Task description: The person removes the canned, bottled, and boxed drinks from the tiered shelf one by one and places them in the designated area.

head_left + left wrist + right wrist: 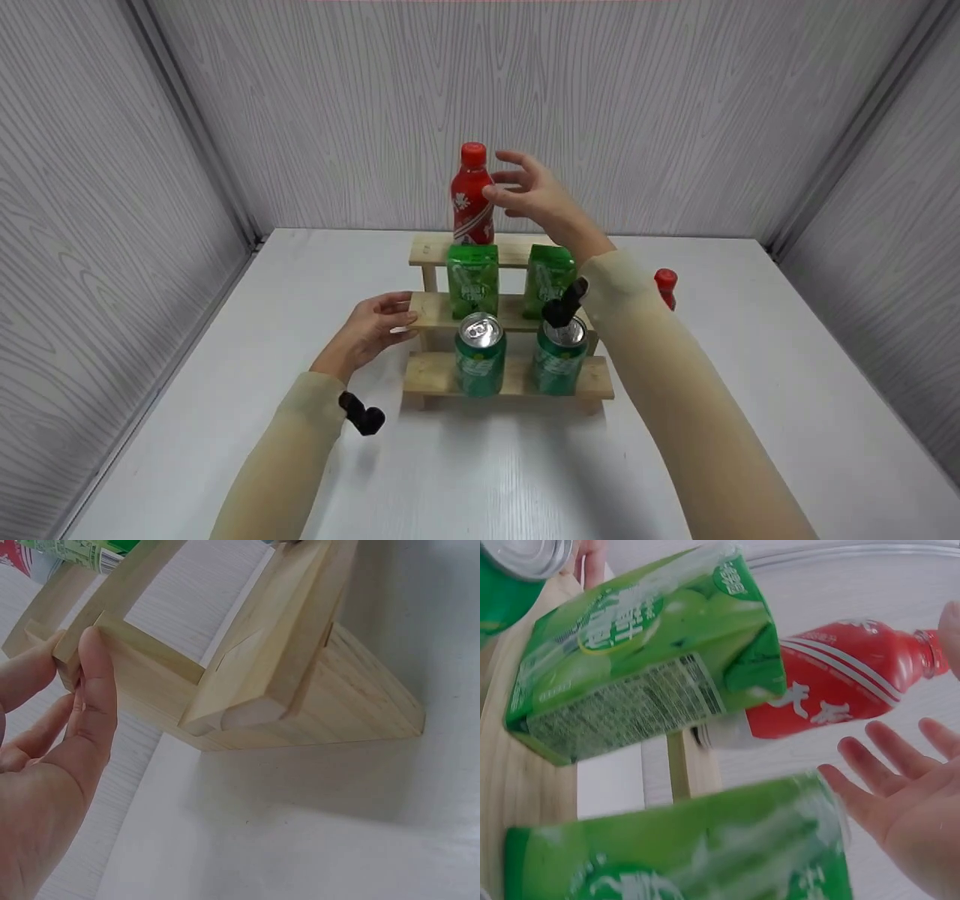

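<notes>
A three-step wooden rack (431, 373) stands on the table. At the left end of its middle step, my left hand (367, 330) pinches the plank between thumb and fingers, as the left wrist view shows close up. A red bottle (472, 199) stands upright on the left of the top step. My right hand (536, 196) is just right of that bottle, fingers spread and relaxed, not wrapped round it. Two green drink cartons (473, 281) sit on the middle step, and two green cans (481, 364) on the lowest one.
Another red bottle (665, 285) stands on the table right of the rack, partly hidden by my right sleeve (660, 360). White wood-grain panels enclose the table (330, 270) at the back (360, 112) and both sides.
</notes>
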A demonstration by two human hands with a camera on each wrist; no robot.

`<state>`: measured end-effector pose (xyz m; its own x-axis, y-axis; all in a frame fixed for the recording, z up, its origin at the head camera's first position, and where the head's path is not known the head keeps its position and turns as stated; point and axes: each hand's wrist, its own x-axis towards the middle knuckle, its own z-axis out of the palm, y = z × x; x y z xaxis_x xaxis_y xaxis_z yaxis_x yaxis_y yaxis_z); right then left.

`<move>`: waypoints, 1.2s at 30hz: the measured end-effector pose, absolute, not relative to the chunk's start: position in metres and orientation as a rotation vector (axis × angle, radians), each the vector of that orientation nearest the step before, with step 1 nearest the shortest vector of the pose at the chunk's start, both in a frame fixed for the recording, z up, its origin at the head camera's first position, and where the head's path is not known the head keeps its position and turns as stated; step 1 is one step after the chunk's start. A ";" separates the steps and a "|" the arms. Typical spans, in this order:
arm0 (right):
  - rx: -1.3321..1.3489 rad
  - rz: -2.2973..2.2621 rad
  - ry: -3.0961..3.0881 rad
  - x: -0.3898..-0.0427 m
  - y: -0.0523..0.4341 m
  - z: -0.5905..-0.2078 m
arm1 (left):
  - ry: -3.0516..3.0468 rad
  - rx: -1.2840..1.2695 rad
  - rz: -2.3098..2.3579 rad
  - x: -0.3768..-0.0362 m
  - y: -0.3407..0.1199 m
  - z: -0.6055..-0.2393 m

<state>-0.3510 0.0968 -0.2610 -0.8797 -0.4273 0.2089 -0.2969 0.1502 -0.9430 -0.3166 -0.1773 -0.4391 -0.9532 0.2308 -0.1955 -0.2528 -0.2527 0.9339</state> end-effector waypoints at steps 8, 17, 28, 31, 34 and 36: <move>-0.704 -1.916 2.207 -0.376 0.086 -0.280 | 1.704 -0.023 2.272 -0.317 -0.175 -0.440; -0.673 -1.939 2.190 -0.380 0.078 -0.287 | 1.699 -0.030 2.282 -0.318 -0.176 -0.442; -0.618 -1.888 2.270 -0.380 0.075 -0.294 | 1.716 -0.019 2.267 -0.316 -0.180 -0.442; -0.648 -1.887 2.280 -0.380 0.076 -0.293 | 1.719 -0.005 2.271 -0.317 -0.179 -0.442; -0.678 -1.872 2.306 -0.379 0.078 -0.293 | 1.714 0.006 2.270 -0.317 -0.177 -0.442; -0.698 -1.862 2.327 -0.378 0.080 -0.293 | 1.717 0.011 2.264 -0.317 -0.177 -0.442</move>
<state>-0.3781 0.0802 -0.2932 -0.8931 -0.3949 0.2156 -0.2970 0.1575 -0.9418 -0.3169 -0.1772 -0.4423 -0.9553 0.2402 -0.1726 -0.2309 -0.2411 0.9426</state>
